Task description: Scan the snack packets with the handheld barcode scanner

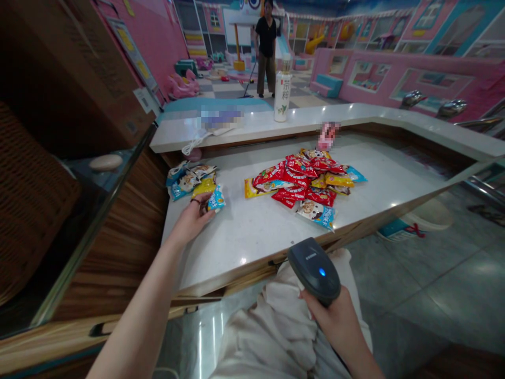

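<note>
A scanner (313, 266) is held in the right hand (340, 316), its grip closed round it, by the near edge of the tabletop (236, 237). A blue packet (216, 198) at the left pile (185, 181) is touched by the left hand (195, 217); whether that grip is closed cannot be told. Red packets (298, 180) are heaped farther right.

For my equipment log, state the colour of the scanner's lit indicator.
Blue: the scanner's indicator shows in the head view.

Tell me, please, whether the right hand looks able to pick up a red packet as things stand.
Probably not: the right hand is wrapped around the handheld scanner, so its fingers seem taken up. The way from above looks free, though, as nothing covers the topmost red packets.
</note>
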### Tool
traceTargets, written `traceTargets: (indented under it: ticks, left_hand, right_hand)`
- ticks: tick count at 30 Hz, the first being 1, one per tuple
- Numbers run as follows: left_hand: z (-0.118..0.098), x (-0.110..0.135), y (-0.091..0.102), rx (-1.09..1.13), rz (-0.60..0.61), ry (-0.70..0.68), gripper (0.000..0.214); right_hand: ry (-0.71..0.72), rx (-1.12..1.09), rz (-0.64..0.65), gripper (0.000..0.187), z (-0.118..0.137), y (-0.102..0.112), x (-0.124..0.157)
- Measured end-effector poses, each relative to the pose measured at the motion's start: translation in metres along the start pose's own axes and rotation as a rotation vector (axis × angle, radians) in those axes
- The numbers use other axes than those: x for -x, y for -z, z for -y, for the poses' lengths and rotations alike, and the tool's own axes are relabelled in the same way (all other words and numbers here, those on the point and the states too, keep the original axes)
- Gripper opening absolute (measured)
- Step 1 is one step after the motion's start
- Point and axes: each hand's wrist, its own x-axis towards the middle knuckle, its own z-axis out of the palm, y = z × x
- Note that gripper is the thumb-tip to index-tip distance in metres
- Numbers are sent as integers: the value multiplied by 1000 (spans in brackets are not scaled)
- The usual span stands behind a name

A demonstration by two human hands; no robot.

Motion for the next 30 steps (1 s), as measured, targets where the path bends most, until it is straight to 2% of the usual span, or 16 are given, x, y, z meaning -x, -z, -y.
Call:
traceTargets:
  ticks: [6, 9, 11, 16, 20, 24, 30]
  left_hand:
    - [-37, 16, -36, 731, -144, 226, 49]
    - [-53, 24, -55, 1050, -149, 384, 42]
    - [-62, 30, -67, 1186, -122, 486, 35]
    - [-79, 36, -94, 1328, -44, 663, 19]
    - [-88, 35, -113, 1379, -4, 754, 24]
    - [-90, 35, -123, 1352, -29, 693, 29]
    - [-91, 39, -124, 1273, -56, 628, 41]
  right_hand:
    - [-34, -50, -38, 22, 6, -8, 1]
    - [-56, -74, -43, 20, 6, -12, 0]
    - [-61, -86, -40, 20, 6, -14, -2]
    - [-51, -104, -30, 19, 5, -17, -4]
    - [-52, -108, -33, 16, 8, -18, -6]
    - [-43, -116, -16, 13, 11, -21, -8]
    - [-19, -111, 18, 12, 14, -27, -12]
